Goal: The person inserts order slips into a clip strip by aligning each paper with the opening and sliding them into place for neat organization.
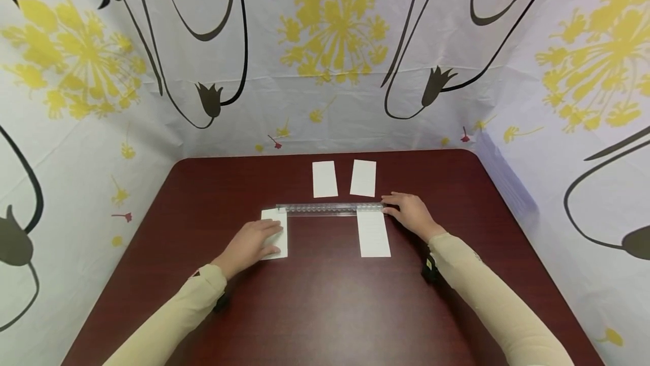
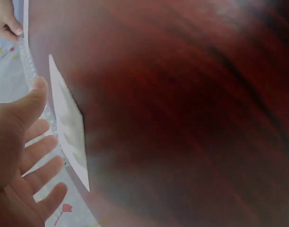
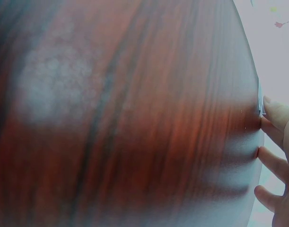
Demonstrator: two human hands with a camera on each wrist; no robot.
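We could knock the clear ruler (image 1: 325,208) crooked along the tops of the right card (image 1: 374,236) and left card (image 1: 277,240), where our left hand (image 1: 251,243) rests, fingers out, if our right hand (image 1: 412,215), pinching its end, tugs.

Clear ruler (image 1: 325,208), straight, flat, long axis nine to three o'clock. Left white card (image 1: 276,240), rectangular, eight o'clock from ruler's middle, one o'clock corner meeting ruler's end. Right white card (image 1: 374,234), rectangular, flat, four o'clock, twelve o'clock edge overlapped by ruler.
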